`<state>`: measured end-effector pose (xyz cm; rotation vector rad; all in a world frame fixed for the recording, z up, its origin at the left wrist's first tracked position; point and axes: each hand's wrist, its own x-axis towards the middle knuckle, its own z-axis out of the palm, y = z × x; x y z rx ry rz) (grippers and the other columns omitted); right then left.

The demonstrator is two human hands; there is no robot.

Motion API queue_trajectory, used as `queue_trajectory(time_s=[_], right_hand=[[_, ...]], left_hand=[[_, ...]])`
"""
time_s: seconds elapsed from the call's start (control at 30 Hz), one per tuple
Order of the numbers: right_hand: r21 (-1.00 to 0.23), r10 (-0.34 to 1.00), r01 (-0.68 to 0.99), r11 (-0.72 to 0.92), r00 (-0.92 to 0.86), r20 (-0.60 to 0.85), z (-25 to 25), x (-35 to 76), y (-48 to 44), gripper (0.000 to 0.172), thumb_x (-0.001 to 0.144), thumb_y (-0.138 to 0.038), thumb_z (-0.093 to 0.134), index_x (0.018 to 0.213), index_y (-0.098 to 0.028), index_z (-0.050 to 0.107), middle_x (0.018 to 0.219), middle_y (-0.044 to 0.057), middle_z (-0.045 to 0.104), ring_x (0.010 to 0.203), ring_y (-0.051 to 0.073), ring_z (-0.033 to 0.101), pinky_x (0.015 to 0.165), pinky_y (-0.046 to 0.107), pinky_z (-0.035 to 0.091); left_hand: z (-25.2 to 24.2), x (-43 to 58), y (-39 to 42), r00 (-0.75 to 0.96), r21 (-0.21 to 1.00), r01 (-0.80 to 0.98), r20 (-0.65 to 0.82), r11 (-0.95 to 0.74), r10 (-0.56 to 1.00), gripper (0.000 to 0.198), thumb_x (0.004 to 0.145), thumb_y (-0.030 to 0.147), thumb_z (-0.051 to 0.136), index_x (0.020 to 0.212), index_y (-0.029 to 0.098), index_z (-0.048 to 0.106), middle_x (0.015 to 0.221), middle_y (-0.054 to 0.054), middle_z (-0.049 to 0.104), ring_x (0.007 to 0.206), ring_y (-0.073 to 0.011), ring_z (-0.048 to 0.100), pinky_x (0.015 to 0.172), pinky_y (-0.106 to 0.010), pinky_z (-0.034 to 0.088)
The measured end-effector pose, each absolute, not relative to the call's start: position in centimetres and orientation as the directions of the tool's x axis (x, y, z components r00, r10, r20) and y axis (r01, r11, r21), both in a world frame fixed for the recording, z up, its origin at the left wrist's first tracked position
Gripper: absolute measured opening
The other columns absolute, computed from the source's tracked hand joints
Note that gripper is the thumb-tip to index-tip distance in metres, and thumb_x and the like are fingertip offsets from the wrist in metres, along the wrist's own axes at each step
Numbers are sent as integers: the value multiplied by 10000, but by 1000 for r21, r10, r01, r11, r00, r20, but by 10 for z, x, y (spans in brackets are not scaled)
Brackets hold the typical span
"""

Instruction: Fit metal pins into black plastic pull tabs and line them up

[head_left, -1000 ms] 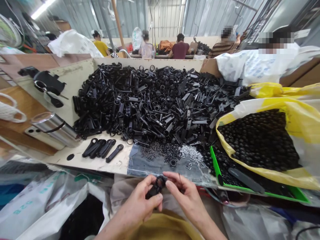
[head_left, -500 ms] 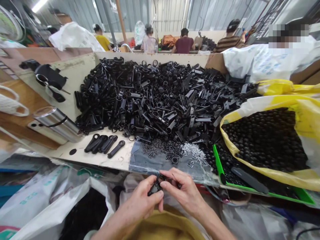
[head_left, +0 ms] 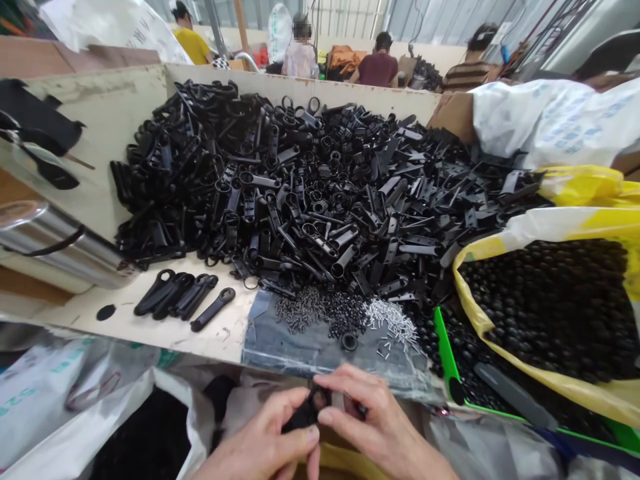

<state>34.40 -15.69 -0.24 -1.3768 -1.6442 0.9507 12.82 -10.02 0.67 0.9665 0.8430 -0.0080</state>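
Note:
At the bottom middle of the head view, my left hand [head_left: 273, 433] is closed on a black plastic part [head_left: 301, 412], its thumb along the near side. My right hand [head_left: 375, 417] pinches the other end, thumb and fingers around a dark piece; whether this is a separate part cannot be made out. Just beyond my hands lies a dark cloth mat [head_left: 295, 350]. Small dark screws [head_left: 303, 310], tiny black pieces [head_left: 345, 313] and silver pins [head_left: 393, 320] are heaped on it, with a black ring [head_left: 349, 341] in front.
A large heap of black plastic parts [head_left: 310, 193] fills the walled bench. Several black handles [head_left: 213, 310] lie front left, near a steel flask [head_left: 65, 243]. At right are a green tray [head_left: 445, 353] and a yellow-white sack [head_left: 473, 293] of black balls. Co-workers [head_left: 377, 67] sit beyond.
The view has shifted closer and lower over the bench. Both hands stay together on the black plastic part, now slightly lower in the picture; the right fingers have moved a little along it.

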Motion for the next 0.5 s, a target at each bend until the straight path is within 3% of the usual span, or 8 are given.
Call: queue_trajectory(time_s=[0.13, 0.27, 0.37, 0.5], right_hand=[[-876, 992, 469, 112, 5, 129, -4, 351, -146, 215, 1053, -331, 578, 1149, -231, 741, 862, 21, 697, 709, 150, 649, 626, 252, 506], [-709, 966, 694, 128, 76, 249, -11, 363, -146, 242, 1083, -214, 462, 1125, -195, 699, 888, 53, 691, 718, 159, 679, 630, 253, 521], [-559, 930, 824, 90, 131, 343, -11, 366, -148, 237, 1086, -205, 457, 1175, -191, 676, 874, 53, 681, 655, 150, 666, 578, 245, 504], [-493, 934, 864, 103, 86, 346, -4, 363, -133, 256, 1094, -211, 434, 1124, -205, 688, 907, 57, 672, 684, 146, 674, 604, 238, 504]], left_hand=[[9, 132, -79, 590, 772, 313, -614, 553, 524, 524, 909, 586, 631, 1239, 181, 585, 674, 39, 607, 507, -102, 417, 502, -228, 309], [10, 157, -60, 442, 857, 501, -376, 123, 814, 204, 905, 432, 657, 844, 238, 645, 648, 24, 609, 580, -162, 534, 572, -265, 359], [8, 177, -55, 434, 735, 656, -184, -170, 882, 201, 882, 340, 681, 714, 254, 613, 593, -2, 648, 554, -213, 600, 581, -303, 318], [0, 187, -58, 494, 607, 721, -109, -336, 863, 141, 900, 251, 653, 759, 256, 661, 679, -59, 754, 577, -260, 683, 565, -312, 299]])
